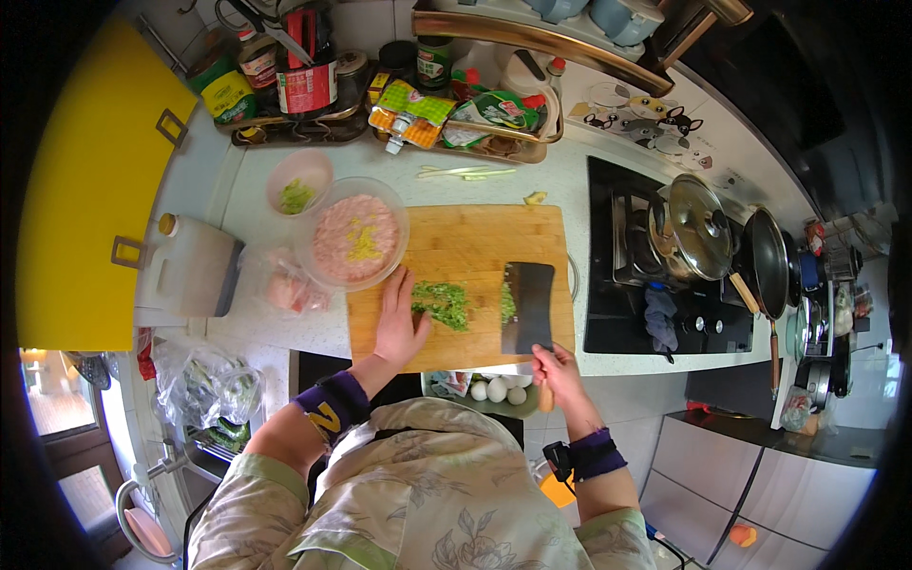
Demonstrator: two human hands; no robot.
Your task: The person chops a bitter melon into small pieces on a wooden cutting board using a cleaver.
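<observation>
My right hand (557,372) is closed around the wooden handle of a cleaver (529,306), whose dark blade lies over the right part of a wooden cutting board (484,239). Chopped green herbs (443,303) form a pile left of the blade, and a few more bits show along its left edge. My left hand (400,320) rests with spread fingers on the board's left side, touching or close to the pile. Beyond its fingertips, a clear bowl of minced meat (356,239) with chopped yellow bits on top overlaps the board's corner. A pink bowl (299,165) holds chopped pale greens.
Pale stalks (467,172) and a yellowish scrap (535,198) lie behind the board. Bagged meat (288,285) and a plastic jug (196,265) stand left. A gas hob (605,328) with a lidded pot (695,235) is right. Eggs (497,389) sit in a container below the counter edge.
</observation>
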